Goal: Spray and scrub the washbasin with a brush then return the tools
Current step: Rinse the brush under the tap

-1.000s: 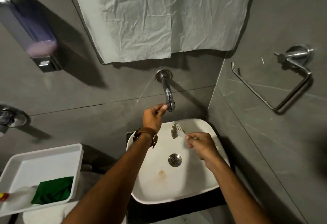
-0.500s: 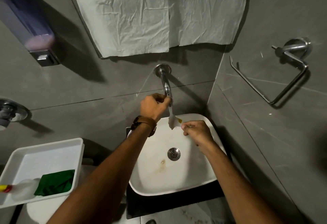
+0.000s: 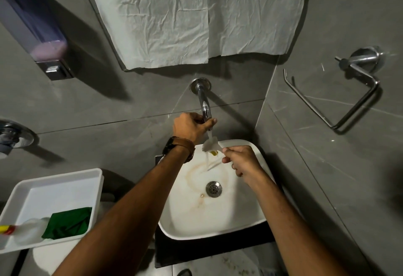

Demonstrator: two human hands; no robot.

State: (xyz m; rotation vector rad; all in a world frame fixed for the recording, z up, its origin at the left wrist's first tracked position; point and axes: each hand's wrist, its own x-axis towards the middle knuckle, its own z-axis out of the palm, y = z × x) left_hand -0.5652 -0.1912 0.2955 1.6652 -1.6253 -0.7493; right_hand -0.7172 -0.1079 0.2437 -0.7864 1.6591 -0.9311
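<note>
Only the head view to go on. Your right hand (image 3: pixel 241 162) is pinched shut on the brush (image 3: pixel 210 145) handle, and the bristle head pokes out up and to the left of that grip, right under the running tap (image 3: pixel 206 110). The long axis runs from your fingers toward the spout.

Your left hand (image 3: pixel 189 126) is wrapped around the tap end, just above the bristles, so it's the nearer one to the water control.

The washbasin (image 3: pixel 218 230) sits below both hands. The tray (image 3: pixel 65 175) lies well off to the left of your grip, so returning the brush looks like a leftward carry.
</note>
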